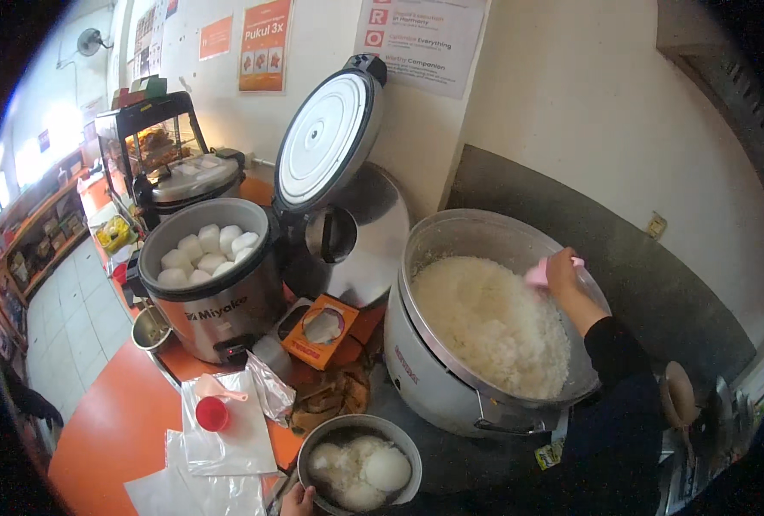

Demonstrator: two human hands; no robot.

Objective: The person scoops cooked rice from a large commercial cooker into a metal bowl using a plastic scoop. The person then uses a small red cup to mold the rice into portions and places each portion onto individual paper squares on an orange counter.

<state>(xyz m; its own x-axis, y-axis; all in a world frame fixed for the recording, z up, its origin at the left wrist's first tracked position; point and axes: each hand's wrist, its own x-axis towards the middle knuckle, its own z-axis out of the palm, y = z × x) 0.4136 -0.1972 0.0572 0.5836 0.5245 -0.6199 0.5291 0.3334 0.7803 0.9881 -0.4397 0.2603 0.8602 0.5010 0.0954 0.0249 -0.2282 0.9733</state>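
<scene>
My right hand (562, 274) grips a pink plastic tool (538, 273) at the far side of a large round rice cooker (443, 387), over the cooked white rice (492, 322). The tool's working end is partly hidden. At the bottom, my left hand (299, 500) holds the rim of a metal bowl (413, 445) containing cloudy water and several pale rounded lumps (387, 469). To the left, a Miyake rice cooker (208, 322) stands with its lid (321, 135) raised; wrapped white portions (209, 238) are piled inside.
Plastic bags (227, 438), a small red cup (212, 414) and a pink rice scoop (217, 389) lie on the orange counter (98, 413). An orange box (321, 331) and a brown cloth (330, 400) sit between the cookers. A large metal lid (375, 245) leans behind.
</scene>
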